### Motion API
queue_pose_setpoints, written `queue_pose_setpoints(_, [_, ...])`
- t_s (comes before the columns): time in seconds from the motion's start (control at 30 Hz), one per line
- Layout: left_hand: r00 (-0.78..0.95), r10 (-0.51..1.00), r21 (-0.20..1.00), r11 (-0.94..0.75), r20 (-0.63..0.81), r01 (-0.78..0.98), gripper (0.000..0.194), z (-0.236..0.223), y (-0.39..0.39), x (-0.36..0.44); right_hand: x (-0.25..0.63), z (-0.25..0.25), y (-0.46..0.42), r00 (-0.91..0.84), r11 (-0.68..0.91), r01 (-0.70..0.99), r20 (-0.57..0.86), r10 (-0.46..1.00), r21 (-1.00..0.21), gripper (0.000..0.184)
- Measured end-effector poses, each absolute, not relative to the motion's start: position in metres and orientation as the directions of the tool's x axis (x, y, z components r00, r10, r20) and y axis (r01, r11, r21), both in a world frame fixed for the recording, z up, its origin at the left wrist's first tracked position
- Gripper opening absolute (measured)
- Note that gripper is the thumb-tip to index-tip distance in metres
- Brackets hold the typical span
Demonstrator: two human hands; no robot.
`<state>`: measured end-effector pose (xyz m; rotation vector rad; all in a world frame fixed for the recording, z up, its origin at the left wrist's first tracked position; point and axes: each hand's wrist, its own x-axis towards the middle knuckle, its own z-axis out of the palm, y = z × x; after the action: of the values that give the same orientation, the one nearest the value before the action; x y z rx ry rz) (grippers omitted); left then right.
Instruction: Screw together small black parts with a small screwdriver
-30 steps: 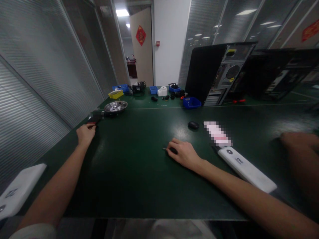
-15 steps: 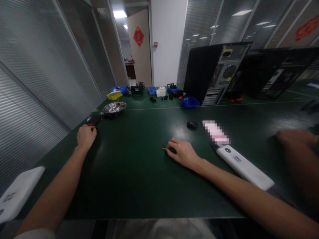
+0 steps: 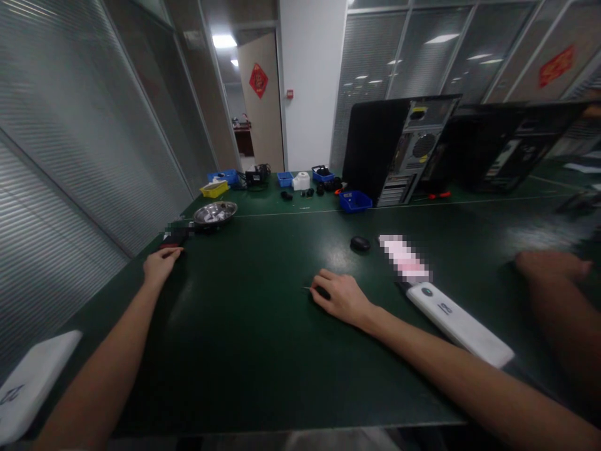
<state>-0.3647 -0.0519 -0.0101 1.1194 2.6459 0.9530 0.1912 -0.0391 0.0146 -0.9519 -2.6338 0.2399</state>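
My left hand (image 3: 158,265) reaches far across at the table's left edge. Its fingers are pressed together at the near side of a dark, flat object with a red edge (image 3: 174,238); part of that object is blurred out. My right hand (image 3: 342,295) rests on the green table (image 3: 244,338) near the middle, fingers curled together. From its fingertips a thin, pale metal tip (image 3: 307,288) points left; the rest of that tool is hidden in the hand. Beyond my right hand lies a black computer mouse (image 3: 360,243).
A shiny metal bowl (image 3: 215,213) holding small things stands beyond my left hand. White power banks lie at left (image 3: 40,376) and right (image 3: 460,322), the right one near a blurred phone (image 3: 404,257). Computer towers (image 3: 399,150), a blue tray (image 3: 355,202) and another person's arm (image 3: 554,275) are at right.
The view has tilted up slightly, so things sit lower in the picture. My left fingers have straightened a little at the red-edged object. My right hand has hardly moved.
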Motion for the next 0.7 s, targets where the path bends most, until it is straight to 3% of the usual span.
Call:
queue_pose_setpoints(0.3, [-0.735,0.663,0.721,0.44,0.141,0.535,0.037,-0.009,-0.045,-0.357,0.19,0.022,-0.043,-0.717,0.755,0.586,0.244,0.653,-0.294,0.024])
queue_pose_setpoints(0.7, [-0.726,0.675,0.738,0.422,0.132,0.527,0.038,0.003,-0.051,-0.34,0.19,0.021,-0.045,-0.705,0.755,0.584,0.275,0.654,-0.299,0.019])
